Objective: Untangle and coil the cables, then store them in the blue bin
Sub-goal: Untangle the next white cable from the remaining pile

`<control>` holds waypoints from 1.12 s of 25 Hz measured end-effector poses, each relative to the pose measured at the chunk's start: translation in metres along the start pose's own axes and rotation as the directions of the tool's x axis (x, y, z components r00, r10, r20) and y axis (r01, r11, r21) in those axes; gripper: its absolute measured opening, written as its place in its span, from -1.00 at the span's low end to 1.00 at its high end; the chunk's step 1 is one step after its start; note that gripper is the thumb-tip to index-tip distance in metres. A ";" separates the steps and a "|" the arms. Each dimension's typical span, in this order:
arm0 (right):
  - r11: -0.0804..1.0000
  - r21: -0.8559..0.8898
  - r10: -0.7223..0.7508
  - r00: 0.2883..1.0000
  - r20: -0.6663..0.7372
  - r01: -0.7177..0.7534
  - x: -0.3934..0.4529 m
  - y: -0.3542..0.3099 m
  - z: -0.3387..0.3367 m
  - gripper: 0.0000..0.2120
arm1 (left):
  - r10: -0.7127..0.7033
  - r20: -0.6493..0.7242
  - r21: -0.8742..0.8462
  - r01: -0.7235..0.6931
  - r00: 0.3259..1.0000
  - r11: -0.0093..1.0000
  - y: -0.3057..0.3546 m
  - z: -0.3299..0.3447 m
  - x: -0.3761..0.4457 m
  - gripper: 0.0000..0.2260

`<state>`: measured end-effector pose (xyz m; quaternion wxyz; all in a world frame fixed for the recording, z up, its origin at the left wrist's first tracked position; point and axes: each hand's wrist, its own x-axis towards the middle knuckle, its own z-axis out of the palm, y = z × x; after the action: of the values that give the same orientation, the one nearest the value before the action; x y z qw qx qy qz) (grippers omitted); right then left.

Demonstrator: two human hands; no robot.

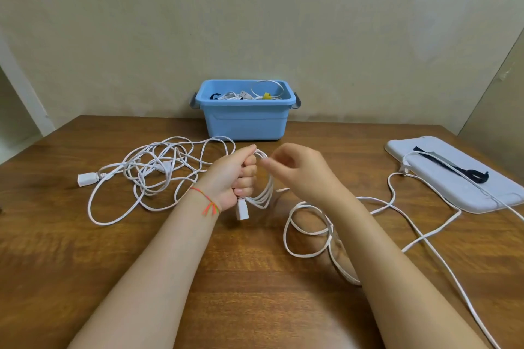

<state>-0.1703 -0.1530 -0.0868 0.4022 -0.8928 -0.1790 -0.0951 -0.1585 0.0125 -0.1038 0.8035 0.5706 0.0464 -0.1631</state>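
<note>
Coiling in white loops [262,178], an extension cord is clamped in the left hand's [232,178] grip; the right hand [300,173] pinches its strand. At 12 o'clock sits the blue bin [245,119].

Brown wood-grain worktop [249,286]: filled the lower half of the view, its far edge set against the wall.

Plain beige plastered wall [255,14]: rose behind the worktop, with faint paler patches toward the upper right.

Pale lavender-grey rectangular plastic lid with rounded corners [465,187]: lay flat at the worktop's right edge, well apart from the far centre.

Dark navy fabric strap with one looped end [465,170]: lay diagonally on the lid's top face, the loop at the near right.

White upright panel or frame [19,88]: stood at the far left edge, only partly seen.
</note>
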 end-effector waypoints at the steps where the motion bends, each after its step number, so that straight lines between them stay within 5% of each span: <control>1: 1.000 -0.004 0.021 0.999 0.037 -0.021 0.000 0.001 0.002 -0.93 | -0.015 0.022 0.012 0.014 1.000 1.000 0.001 0.000 -0.002 -0.61; 4: 0.954 0.219 0.162 0.967 0.197 -0.204 0.000 0.005 -0.005 -0.80 | -0.006 0.072 0.099 -0.002 0.997 0.995 0.004 -0.003 -0.005 -0.60; 7: 0.983 0.077 0.142 0.958 0.248 -0.166 0.000 0.007 -0.002 -0.90 | 0.005 0.096 0.150 -0.019 0.995 0.988 0.002 -0.002 -0.005 -0.56; 10: 0.989 -0.002 0.146 0.981 0.130 -0.147 0.002 0.007 0.001 -0.78 | -0.004 0.101 0.250 -0.022 0.995 0.968 0.001 0.002 -0.006 -0.54; 13: 0.972 0.107 0.194 0.973 0.127 -0.208 0.003 0.010 -0.017 -0.74 | 0.000 0.113 0.401 -0.045 0.994 0.915 0.003 -0.001 -0.007 -0.55; 16: 0.973 0.020 0.227 0.973 0.038 -0.228 0.004 0.023 -0.035 -0.75 | 0.039 0.082 0.262 -0.059 0.996 0.963 0.008 -0.010 -0.004 -0.56; 21: 0.941 -0.189 0.253 0.953 -0.166 -0.282 0.014 0.052 -0.054 -0.77 | 0.097 -0.255 -0.058 -0.115 0.962 0.992 0.011 -0.022 0.003 -0.57; 24: 0.816 -0.439 0.216 0.903 -0.371 -0.375 0.015 0.065 -0.053 -0.83 | 0.139 -0.414 0.013 -0.147 0.899 0.989 0.009 -0.021 0.004 -0.61; 26: 0.734 -0.544 0.164 0.884 -0.438 -0.406 0.012 0.063 -0.049 -0.88 | 0.161 -0.381 0.101 -0.132 0.910 0.986 0.007 -0.017 0.003 -0.62; 28: 0.793 -0.520 0.092 0.906 -0.413 -0.317 0.013 0.049 -0.039 -0.75 | 0.144 -0.259 0.162 -0.104 0.955 0.981 0.003 -0.009 0.002 -0.64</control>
<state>-0.1405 -0.2091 -0.0903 0.1475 -0.9523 0.0360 -0.2648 -0.1550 0.0211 -0.1046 0.7543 0.6467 0.1072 -0.0362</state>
